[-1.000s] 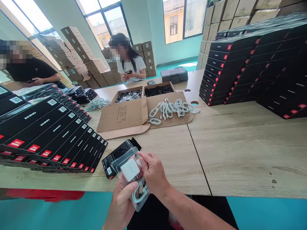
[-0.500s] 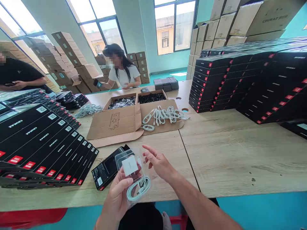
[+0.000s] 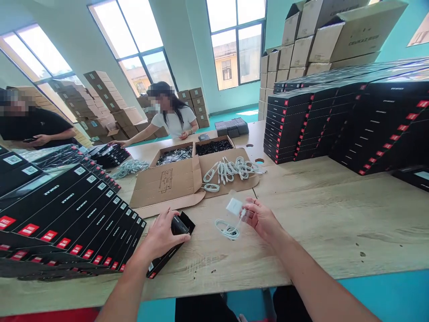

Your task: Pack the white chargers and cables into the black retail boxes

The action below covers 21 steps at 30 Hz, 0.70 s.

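Left hand (image 3: 165, 235): half-open, gripping black box (image 3: 180, 225) near front edge of table (image 3: 321, 219), probably to steady it; flap end toward far edge. Right hand (image 3: 263, 220): fingers curled, pinching clear tray (image 3: 231, 218) by its side, presumably leaving white charger (image 3: 234, 206) and coiled cable (image 3: 228, 230) unpressed.

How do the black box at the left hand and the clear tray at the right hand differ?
The box is black and opaque; the tray is see-through.
The tray shows a white charger and coiled cable; the box hides whatever is inside.
The box is under the left hand, while the tray is in the right hand.
Both are at the person's hands.
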{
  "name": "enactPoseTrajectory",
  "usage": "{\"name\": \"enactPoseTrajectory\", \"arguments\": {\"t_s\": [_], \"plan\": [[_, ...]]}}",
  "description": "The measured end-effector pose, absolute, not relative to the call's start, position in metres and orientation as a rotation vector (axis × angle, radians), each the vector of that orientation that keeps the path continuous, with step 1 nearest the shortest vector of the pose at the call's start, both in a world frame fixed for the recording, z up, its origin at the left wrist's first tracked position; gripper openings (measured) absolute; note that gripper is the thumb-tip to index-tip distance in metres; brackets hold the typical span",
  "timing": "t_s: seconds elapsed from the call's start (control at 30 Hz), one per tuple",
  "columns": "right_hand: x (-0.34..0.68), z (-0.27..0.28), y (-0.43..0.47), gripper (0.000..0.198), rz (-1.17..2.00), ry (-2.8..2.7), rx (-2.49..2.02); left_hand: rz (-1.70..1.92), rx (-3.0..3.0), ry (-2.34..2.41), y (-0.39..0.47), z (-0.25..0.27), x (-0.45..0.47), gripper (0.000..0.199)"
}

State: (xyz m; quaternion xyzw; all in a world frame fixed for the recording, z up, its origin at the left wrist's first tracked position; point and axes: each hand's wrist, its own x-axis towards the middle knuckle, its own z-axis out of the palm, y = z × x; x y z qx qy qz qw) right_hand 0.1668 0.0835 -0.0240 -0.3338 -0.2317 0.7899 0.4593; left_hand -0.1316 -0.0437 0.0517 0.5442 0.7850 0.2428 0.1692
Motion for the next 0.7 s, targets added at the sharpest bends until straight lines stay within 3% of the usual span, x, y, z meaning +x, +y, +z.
{"name": "enactPoseTrajectory", "arguments": {"t_s": [0.13, 0.23, 0.37, 0.53, 0.7], "plan": [[0.163, -0.023, 0.076, 0.045, 1.928, -0.465, -0.733, 0.406, 1.653, 2.249, -0.025, 0.048, -0.138, 0.063], [0.147, -0.012, 0.068, 0.056, 1.903, -0.447, -0.602, 0.345, 1.771, 2.227, -0.023, 0.05, -0.122, 0.076], [0.115, 0.006, 0.059, 0.065, 1.774, -0.495, -0.441, 0.365, 1.918, 2.171, -0.032, 0.058, -0.092, 0.086], [0.096, 0.01, 0.055, 0.058, 1.56, -0.732, -0.51, 0.505, 1.99, 2.309, -0.033, 0.06, -0.077, 0.095], [0.109, 0.006, 0.057, 0.065, 1.589, -0.811, -0.57, 0.656, 2.159, 2.337, -0.027, 0.053, -0.083, 0.097]]}}
